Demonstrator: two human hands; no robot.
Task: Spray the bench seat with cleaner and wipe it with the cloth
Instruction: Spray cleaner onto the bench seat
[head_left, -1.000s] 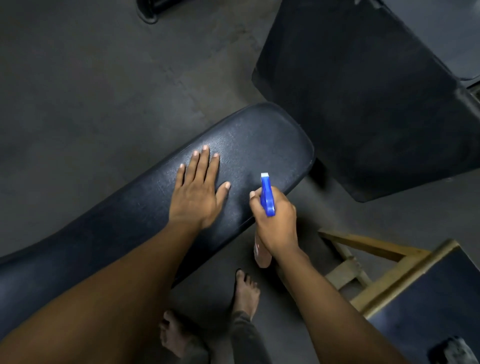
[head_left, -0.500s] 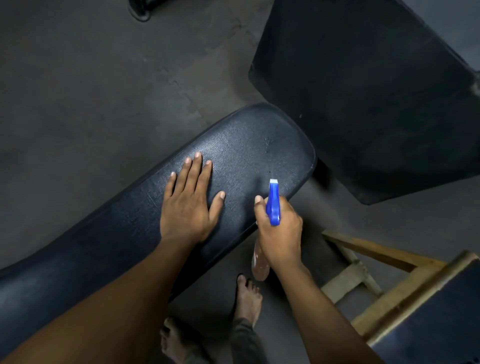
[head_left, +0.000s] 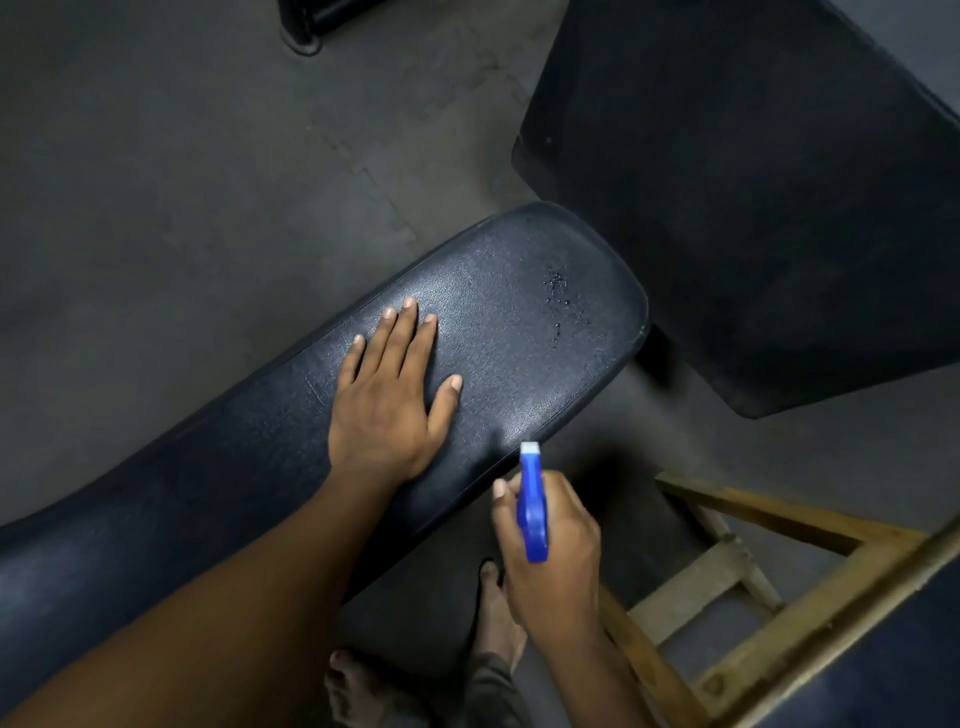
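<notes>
bench seat (head_left: 519, 332): a few wet drops near its far end (spraying begun)
left hand (head_left: 387, 400): flat, fingers straight on the seat
right hand (head_left: 553, 545): gripping the spray bottle (head_left: 532, 504)
left: more spraying, then wiping; no cloth in view

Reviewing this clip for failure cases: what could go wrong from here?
1. The left hand lies flat on the bench seat, near the droplets; further spray may wet it.
2. No cloth is in view, so the droplets may sit unwiped.
3. The spray bottle in the right hand sits off the seat edge; spray could miss onto the floor.
</notes>
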